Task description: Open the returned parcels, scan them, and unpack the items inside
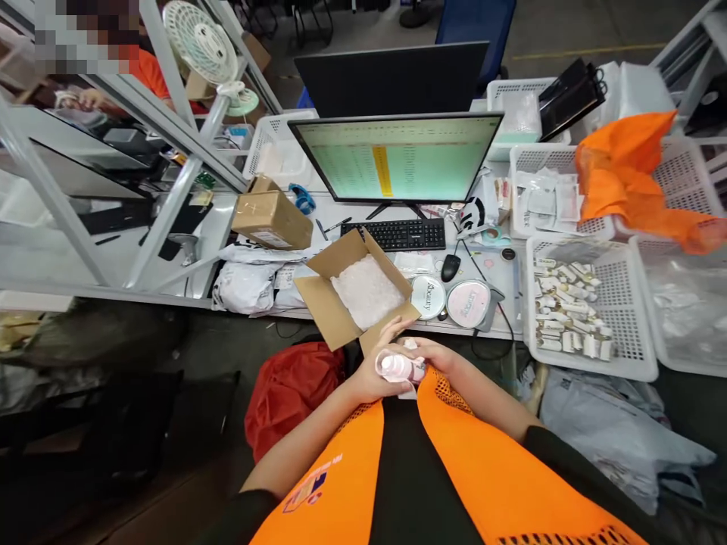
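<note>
Bottle (402, 369), small, one; white at the top end, pinkish along the body; lying on its side, top end toward the left; held between left hand (368, 376) and right hand (436, 354), in front of the wearer; whitish wrapping (407, 394) about it (clear or paper, too small to tell).

Box (321, 304), brown cardboard, one; open, flaps spread outward; set askew at the front edge of the desk (505, 276), near flaps overhanging; whitish padding (368, 291), crumpled, filling the inside.
</note>
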Demonstrator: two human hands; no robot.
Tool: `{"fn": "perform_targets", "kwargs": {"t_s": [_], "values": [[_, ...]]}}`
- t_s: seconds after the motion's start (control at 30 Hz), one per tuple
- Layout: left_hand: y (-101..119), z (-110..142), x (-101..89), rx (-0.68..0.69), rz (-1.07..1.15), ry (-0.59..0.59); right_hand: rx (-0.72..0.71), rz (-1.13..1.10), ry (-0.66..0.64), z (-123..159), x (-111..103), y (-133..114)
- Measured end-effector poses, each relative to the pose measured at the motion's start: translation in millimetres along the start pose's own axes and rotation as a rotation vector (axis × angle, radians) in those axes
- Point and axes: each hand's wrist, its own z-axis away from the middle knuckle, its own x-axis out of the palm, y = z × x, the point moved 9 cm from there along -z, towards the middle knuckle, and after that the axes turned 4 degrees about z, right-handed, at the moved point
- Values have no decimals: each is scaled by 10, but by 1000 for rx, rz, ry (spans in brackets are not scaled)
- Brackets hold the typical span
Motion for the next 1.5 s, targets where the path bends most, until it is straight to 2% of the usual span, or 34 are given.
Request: {"fn": "perform_targets", "kwargs": {"t_s": [0.13,0.33,0.5,0.63,0.77,0.9,1.03,1.17,1.3,1.43,1.5], "values": [[-197,54,-14,-37,127,95,-67,-5,104,-45,-93,-52],[-446,-146,145,-118,334,71,-206,-86,329,133,-436,-89],[-446,-423,322,-151,460,62,-365,-197,467,464,-649,-269],[-392,-661,359,-169,642,164,-591,-383,607,827,-921,-482],[-434,-914,445,-351,960,202,-751,-395,745,1269,-1280,-568],[-399,-1128,504,-441,1108,184,-788,-343,821,1606,-1511,-495],[-348,-1275,610,-478,1131,105,-741,-302,817,1697,-1454,-344],[-336,-1403,779,-524,1051,-18,-661,-228,786,1613,-1273,-186],[-332,-1508,948,-562,955,-106,-576,-169,802,1524,-1249,-43],[-328,-1538,1129,-611,958,-205,-611,-91,856,1565,-1290,-77],[-363,-1537,1176,-625,973,-199,-645,-47,888,1614,-1257,-149]]}}
